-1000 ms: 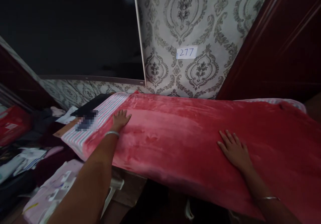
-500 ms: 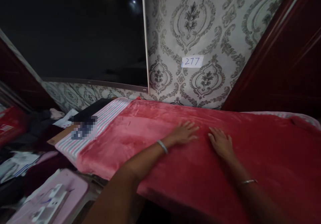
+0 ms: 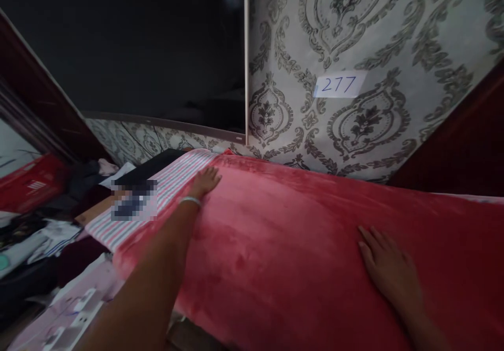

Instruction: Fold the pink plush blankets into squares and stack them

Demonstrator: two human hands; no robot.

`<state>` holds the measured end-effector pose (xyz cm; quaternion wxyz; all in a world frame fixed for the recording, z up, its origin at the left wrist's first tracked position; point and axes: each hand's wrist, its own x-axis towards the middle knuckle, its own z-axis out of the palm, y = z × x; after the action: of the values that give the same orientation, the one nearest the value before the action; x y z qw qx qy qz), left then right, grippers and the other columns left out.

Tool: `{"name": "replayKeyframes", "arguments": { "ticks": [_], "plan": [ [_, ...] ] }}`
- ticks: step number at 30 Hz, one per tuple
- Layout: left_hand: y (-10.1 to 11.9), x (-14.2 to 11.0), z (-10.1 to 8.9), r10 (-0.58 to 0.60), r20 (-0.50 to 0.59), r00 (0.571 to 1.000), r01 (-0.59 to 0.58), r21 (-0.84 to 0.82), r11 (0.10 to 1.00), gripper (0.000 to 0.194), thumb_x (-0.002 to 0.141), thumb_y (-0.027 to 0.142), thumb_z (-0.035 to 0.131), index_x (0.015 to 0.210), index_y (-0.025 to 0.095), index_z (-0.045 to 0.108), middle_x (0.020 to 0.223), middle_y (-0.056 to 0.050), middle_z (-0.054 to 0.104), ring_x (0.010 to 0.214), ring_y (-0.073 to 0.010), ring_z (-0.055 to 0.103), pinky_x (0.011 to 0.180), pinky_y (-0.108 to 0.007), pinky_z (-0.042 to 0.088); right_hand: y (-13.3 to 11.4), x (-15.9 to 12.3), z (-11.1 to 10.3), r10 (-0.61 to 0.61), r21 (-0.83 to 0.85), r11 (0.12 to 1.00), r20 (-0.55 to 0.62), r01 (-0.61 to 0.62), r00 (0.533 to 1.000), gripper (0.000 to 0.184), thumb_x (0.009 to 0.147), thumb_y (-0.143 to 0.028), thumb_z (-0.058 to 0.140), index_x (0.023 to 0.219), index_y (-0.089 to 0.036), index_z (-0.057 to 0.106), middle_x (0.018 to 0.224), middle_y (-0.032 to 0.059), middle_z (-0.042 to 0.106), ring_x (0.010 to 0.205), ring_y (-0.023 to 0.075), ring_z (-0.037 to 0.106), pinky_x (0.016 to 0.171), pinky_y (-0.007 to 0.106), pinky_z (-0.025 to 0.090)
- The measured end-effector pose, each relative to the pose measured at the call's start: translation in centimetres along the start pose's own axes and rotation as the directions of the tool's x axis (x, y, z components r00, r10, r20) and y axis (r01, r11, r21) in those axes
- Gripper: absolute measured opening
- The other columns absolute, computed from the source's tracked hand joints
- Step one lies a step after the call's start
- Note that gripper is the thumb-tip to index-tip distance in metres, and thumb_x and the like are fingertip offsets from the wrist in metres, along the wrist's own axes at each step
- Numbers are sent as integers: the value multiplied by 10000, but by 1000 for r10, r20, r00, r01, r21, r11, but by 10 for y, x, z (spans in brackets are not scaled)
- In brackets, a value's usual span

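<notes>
Left hand: your left hand (image 3: 205, 180) lies open and flat, palm down, on the red blanket near its back left corner, beside the striped sheet (image 3: 175, 175).
Right hand: your right hand (image 3: 389, 269) is open too, fingers stretched and thumb apart, palm down on the right part of the blanket.
Change: half a second ago your hands were close together mid-blanket; now they are well apart.
Red blanket (image 3: 271, 230): it lies spread below the wall (image 3: 271, 115), its long axis running left to right along the wall, its left end bordering the striped sheet.
</notes>
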<state>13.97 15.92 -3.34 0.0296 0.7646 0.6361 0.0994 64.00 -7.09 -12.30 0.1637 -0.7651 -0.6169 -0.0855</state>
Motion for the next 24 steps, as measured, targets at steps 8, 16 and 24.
{"name": "replayKeyframes", "arguments": {
  "ticks": [8,16,24],
  "plan": [
    [-47,24,2,-86,-16,996,84,-118,989,917,835,866,243,1590,370,399,1663,-39,394,1605,-418,33,1227,-754,100,-12,2,-11,50,-57,997,45,-47,998,650,1008,-440,193,1482,-206,572,1566,102,521,1469,322,417,1149,572,383],
    [196,11,37,503,109,857,-493,-111,863,711,1024,554,280,1580,133,417,1671,-185,338,1573,-376,241,1251,-621,228,-21,4,-19,76,-89,993,49,-71,996,577,1038,-377,231,1496,-238,553,1589,67,502,1473,275,425,1183,528,344],
    [319,9,86,725,152,672,-714,-128,688,621,1028,598,347,1585,330,404,1688,-22,340,1582,-212,251,1300,-483,165,-12,3,-11,27,-90,996,25,-25,999,593,1035,-385,217,1484,-223,568,1573,83,519,1455,283,452,1163,520,378]
  ]
}}
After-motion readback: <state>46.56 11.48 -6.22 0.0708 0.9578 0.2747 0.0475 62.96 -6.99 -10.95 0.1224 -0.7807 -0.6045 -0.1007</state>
